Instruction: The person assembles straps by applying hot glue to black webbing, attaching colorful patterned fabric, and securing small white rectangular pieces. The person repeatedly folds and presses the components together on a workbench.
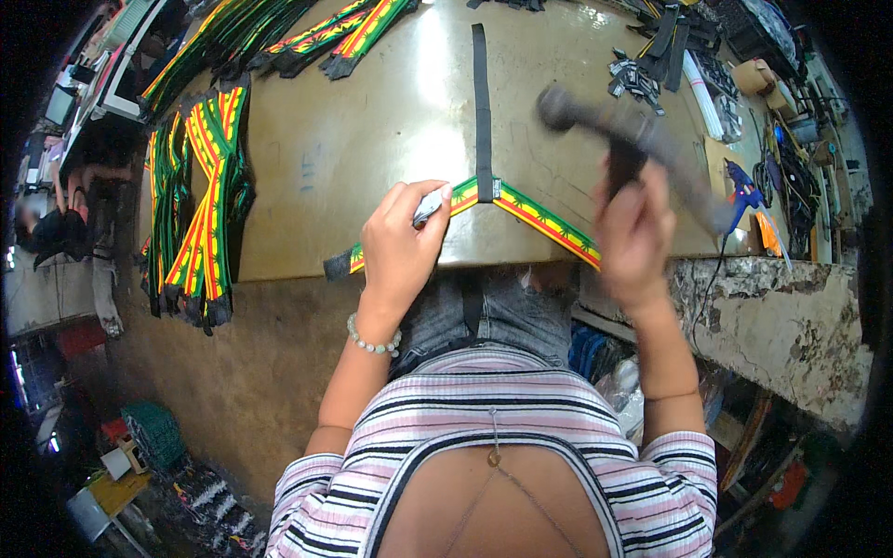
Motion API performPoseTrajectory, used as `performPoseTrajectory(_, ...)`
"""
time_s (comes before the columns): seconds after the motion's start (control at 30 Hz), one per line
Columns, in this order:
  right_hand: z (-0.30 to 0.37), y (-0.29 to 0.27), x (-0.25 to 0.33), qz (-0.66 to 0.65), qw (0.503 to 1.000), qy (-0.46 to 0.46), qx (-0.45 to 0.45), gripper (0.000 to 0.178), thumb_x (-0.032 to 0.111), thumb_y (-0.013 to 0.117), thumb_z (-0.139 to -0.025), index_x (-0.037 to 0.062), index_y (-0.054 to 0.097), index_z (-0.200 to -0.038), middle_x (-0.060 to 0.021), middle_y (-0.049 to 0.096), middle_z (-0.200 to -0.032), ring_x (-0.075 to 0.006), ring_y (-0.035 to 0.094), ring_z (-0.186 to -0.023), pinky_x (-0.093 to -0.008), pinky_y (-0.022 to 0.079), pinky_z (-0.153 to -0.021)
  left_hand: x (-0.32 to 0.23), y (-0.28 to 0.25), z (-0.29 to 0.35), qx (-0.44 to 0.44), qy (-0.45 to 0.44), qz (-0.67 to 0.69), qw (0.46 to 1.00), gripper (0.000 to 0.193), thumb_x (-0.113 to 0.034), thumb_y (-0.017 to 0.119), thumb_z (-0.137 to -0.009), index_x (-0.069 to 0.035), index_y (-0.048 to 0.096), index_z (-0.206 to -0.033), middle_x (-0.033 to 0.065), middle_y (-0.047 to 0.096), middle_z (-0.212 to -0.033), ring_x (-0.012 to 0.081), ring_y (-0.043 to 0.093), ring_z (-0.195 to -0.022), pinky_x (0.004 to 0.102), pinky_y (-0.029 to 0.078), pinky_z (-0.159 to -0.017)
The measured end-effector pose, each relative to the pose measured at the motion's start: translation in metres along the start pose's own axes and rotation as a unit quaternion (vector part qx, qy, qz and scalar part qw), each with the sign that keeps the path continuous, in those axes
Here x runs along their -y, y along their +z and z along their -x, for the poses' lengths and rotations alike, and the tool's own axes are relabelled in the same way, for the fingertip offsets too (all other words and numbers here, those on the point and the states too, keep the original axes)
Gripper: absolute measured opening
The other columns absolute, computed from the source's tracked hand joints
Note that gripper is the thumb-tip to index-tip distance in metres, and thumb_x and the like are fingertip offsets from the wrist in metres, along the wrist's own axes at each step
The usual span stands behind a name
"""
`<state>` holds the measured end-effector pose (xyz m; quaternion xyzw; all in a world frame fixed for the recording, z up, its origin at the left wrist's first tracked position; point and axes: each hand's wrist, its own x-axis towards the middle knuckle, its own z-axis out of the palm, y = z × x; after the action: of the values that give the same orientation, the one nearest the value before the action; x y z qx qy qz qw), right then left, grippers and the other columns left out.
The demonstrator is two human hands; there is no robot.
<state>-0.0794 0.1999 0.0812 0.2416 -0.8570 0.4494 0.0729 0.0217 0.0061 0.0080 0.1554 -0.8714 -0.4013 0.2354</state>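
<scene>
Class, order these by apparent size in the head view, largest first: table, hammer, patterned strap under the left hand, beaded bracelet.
1. Table
2. Hammer and patterned strap: unsure; the hammer is blurred and maybe nearer the camera, the left hand covers some strap.
3. Beaded bracelet

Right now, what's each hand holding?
Left hand: closed, pinching a small pale object by the striped strap.
Right hand: closed around a blurred hammer.

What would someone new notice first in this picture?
Probably the dark, blurred hammer in the right hand, held above the shiny brown tabletop. Next might come the flat green, yellow and red patterned strap by the left hand, near the tabletop's front edge, and the similarly coloured bundle of straps at its left end.
</scene>
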Motion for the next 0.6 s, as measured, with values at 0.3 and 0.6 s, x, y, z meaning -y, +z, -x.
performPoseTrajectory(0.3,0.041,0.026,-0.005,0.017,0.989,-0.146,0.019,0.028,0.023,0.062,-0.096,-0.0012,0.054,-0.108,-0.0258,0.066,-0.085,-0.0458,0.065,-0.079,-0.0501,0.052,-0.063,0.009,0.001,0.006,0.022,0.066,-0.102,0.992,0.025,-0.009,0.071,-0.077,-0.011,0.071,-0.102,0.011,0.059,-0.08,0.0314,0.062,-0.074,0.0407,0.05,-0.066)
performPoseTrajectory(0.6,0.013,0.013,-0.071,0.203,0.975,-0.087,0.01,0.036,0.037,0.056,-0.098,0.0059,0.062,-0.115,-0.0205,0.067,-0.103,-0.0425,0.066,-0.087,-0.0499,0.053,-0.073,0.003,0.001,0.004,0.065,0.101,-0.148,0.982,0.026,-0.027,0.074,-0.083,-0.009,0.069,-0.1,0.0102,0.064,-0.084,0.0298,0.065,-0.075,0.0398,0.052,-0.064)
